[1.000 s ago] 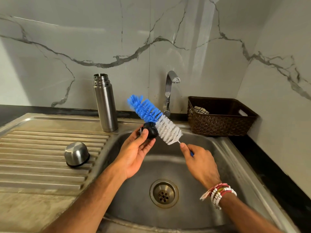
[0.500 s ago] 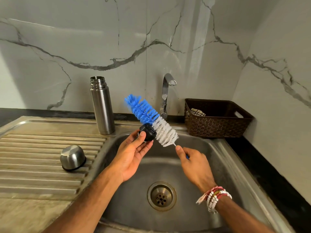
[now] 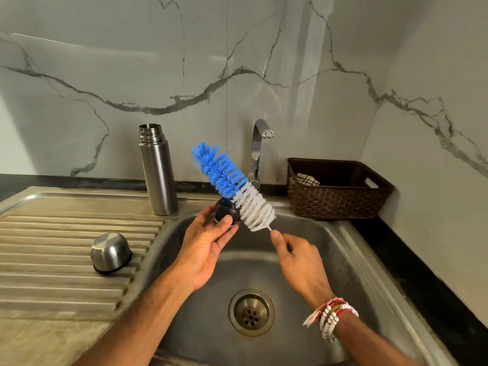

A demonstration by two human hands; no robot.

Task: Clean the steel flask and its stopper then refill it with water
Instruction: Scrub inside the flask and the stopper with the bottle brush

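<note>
The open steel flask (image 3: 157, 170) stands upright on the sink's back ledge, left of the tap. My left hand (image 3: 204, 244) holds the black stopper (image 3: 226, 210) between thumb and fingers above the basin. My right hand (image 3: 298, 253) grips the handle of a bottle brush (image 3: 232, 184) with blue and white bristles. The white bristles press against the stopper's right side. The flask's steel cup lid (image 3: 110, 252) lies upside down on the ribbed drainboard (image 3: 52, 281).
The steel sink basin (image 3: 330, 260) with its drain (image 3: 251, 311) lies below my hands. The tap (image 3: 258, 147) rises behind the brush, with no water visible. A brown woven basket (image 3: 335, 199) sits at the back right on the black counter. Marble walls close the back and right.
The brush has shifted slightly along the stopper while my left hand keeps holding it. The view has tilted a little; flask and cup lid stay put.
</note>
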